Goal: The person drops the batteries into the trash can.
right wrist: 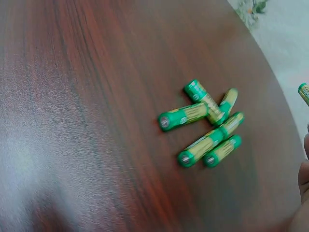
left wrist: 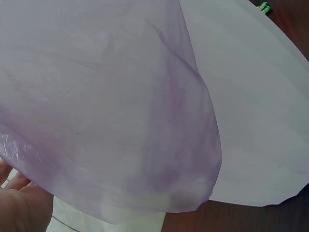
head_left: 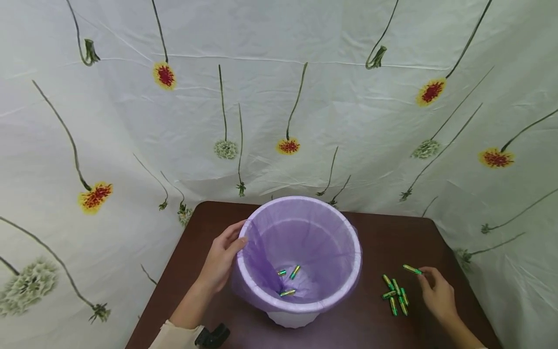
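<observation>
A white bin stands on the table, lined with a thin purple bag. My left hand grips the bin's left rim, thumb over the edge. Inside, at the bottom, lie three green-and-gold batteries. To the right of the bin, my right hand pinches another battery by one end, just above a loose pile of several batteries. The right wrist view shows the pile closely. Bag folds fill most of the left wrist view, partly hiding the left hand.
The dark brown wooden table has rounded far corners. Behind and beside it hangs a pale cloth printed with flowers. A black strap or device sits at the left wrist.
</observation>
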The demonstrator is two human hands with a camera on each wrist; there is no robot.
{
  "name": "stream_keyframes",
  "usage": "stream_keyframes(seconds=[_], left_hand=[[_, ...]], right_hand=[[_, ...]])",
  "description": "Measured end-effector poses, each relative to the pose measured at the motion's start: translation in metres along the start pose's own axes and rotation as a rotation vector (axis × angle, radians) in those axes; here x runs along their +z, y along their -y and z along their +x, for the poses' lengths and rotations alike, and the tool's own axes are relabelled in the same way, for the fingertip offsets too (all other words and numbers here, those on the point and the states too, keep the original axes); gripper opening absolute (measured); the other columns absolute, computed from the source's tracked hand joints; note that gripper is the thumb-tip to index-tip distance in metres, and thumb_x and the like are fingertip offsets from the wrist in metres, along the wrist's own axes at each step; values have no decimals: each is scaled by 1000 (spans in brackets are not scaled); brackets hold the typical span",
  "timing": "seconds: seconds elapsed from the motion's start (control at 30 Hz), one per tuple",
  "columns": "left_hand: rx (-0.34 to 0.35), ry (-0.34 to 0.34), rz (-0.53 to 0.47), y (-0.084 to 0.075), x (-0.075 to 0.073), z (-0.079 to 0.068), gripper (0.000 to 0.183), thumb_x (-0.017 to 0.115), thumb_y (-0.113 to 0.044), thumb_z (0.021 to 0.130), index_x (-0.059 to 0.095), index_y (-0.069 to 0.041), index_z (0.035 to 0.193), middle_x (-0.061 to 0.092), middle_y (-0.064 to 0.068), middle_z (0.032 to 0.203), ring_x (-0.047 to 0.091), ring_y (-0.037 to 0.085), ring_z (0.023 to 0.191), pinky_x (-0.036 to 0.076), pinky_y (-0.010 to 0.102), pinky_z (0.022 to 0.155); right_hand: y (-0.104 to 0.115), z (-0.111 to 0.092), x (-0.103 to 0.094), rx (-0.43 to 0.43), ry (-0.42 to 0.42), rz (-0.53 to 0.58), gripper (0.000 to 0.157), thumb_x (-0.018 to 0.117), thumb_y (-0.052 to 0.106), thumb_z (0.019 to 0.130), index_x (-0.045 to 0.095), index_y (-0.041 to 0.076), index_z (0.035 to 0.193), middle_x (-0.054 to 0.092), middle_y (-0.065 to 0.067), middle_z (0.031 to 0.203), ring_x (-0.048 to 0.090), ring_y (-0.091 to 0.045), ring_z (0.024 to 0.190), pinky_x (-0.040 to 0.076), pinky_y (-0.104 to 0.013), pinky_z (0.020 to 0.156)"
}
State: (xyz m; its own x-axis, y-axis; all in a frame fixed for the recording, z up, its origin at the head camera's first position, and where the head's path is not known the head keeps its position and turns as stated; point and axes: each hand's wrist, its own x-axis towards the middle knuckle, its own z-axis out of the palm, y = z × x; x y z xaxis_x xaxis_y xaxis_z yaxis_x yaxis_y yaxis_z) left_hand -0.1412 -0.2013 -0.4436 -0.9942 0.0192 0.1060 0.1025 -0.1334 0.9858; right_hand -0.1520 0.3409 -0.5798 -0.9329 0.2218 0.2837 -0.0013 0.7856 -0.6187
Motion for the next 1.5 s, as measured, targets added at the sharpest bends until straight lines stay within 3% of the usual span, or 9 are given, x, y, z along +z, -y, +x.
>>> stream_keyframes(seconds=[0.27,0.53,0.97,1.2,1.5], left_hand=[[2,-3,7,1,0,0,46,57,-1,102,49,4,147,55,26,143,61,23,121,51,29,97],[7,-11,11,-1,0,-1,46,58,-1,102,50,5,147,54,26,143,60,22,121,51,29,97],[15,-13,8,2,2,-2,46,57,-1,102,49,5,147,54,26,144,61,22,121,51,28,97],[24,-13,10,2,2,0,46,57,-1,102,49,6,147,53,26,145,60,21,122,50,28,98],[19,-9,-6,2,2,-1,46,57,-1,102,49,6,147,53,28,144,61,22,120,51,29,97]], right_hand=[[18,14,-15,-135,-1,30,15,66,1,99,64,3,114,72,-16,97,59,-6,75,46,-31,57],[40,23,-30,-190,12,93,16,64,1,101,64,1,117,71,-18,101,56,5,81,46,-28,57],[92,44,-46,-336,-25,241,15,62,-3,101,63,0,116,62,-10,90,55,-6,75,42,-19,62],[134,52,-57,-374,13,318,17,59,0,104,61,-2,120,64,-13,101,59,-4,87,47,-14,71],[182,63,-57,-472,76,397,19,61,-8,99,63,-4,118,67,-12,102,61,-5,88,48,-14,75]])
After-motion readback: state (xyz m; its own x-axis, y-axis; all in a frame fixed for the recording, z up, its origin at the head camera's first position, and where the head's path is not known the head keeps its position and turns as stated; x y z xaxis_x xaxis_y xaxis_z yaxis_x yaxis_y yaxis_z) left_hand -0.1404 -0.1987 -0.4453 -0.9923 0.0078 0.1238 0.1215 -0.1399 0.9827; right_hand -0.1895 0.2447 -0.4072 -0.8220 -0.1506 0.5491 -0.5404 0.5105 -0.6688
